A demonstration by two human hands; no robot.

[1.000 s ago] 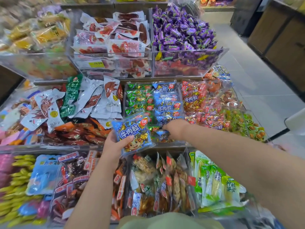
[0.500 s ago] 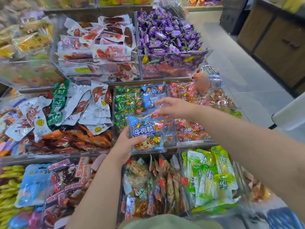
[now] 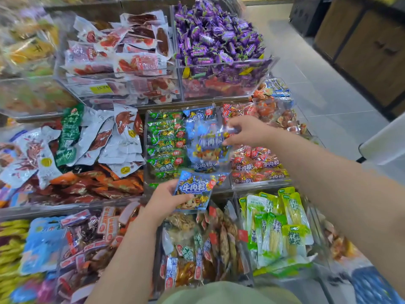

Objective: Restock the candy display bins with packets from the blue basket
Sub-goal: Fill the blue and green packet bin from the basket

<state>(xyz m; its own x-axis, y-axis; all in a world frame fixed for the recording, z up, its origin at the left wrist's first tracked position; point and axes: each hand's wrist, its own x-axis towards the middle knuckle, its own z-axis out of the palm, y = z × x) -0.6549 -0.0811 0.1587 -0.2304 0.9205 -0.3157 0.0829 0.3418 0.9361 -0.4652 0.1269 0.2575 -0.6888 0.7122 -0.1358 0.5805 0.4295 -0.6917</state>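
Note:
My left hand (image 3: 164, 199) grips a blue beef-cube packet (image 3: 194, 190) by its lower left corner, just in front of the middle clear bin (image 3: 219, 187). That bin holds green packets (image 3: 165, 141) on its left and blue ones on its right. My right hand (image 3: 245, 131) hovers over the bin's right side and pinches the top edge of a second blue packet (image 3: 207, 148), which is blurred by motion and hangs above the blue stack. A corner of the blue basket (image 3: 372, 286) shows at the bottom right.
Red beef packets (image 3: 256, 165) fill the bin to the right. Purple candies (image 3: 217, 38) and red-and-white meat packs (image 3: 122, 55) sit on the upper tier. Green-and-yellow packs (image 3: 278, 227) and brown snack packs (image 3: 201, 244) fill the front row. A tiled aisle (image 3: 317, 91) runs on the right.
My right hand has risen from the front of the bin toward its back right, and a blue packet now hangs from its fingers. My left hand still grips its packet.

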